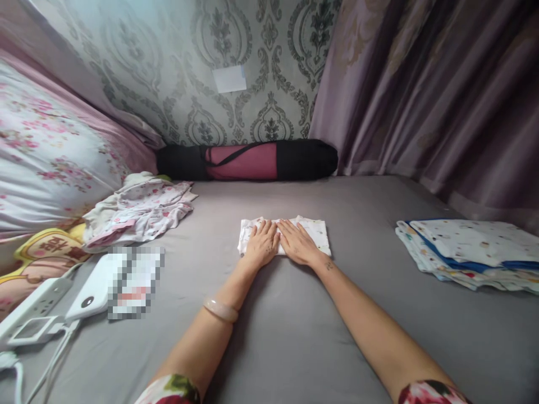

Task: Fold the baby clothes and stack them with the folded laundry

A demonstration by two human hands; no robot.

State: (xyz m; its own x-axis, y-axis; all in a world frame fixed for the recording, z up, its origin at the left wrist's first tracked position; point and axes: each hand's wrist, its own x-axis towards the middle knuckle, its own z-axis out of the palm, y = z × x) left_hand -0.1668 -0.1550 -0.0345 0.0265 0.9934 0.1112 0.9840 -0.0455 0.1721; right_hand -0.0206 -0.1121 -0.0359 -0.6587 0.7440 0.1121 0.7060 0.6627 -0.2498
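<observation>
A white patterned garment (316,231), folded into a flat rectangle, lies on the grey sheet (286,325) in front of me. My left hand (263,242) rests flat on its left half, palm down, with the fingers stretched forward. Close beside it, my right hand (296,241) lies flat on the middle and right part, fingers pointing forward and to the left. Both palms touch the cloth and neither grips it. The hands cover much of the garment's middle.
A stack of folded clothes (463,247) sits at the right. To the left are crumpled clothes (143,205), a white power bank (99,286), a power strip (36,306) with cables and a floral pillow (50,151). A black and pink long bag (244,161) lies along the wall.
</observation>
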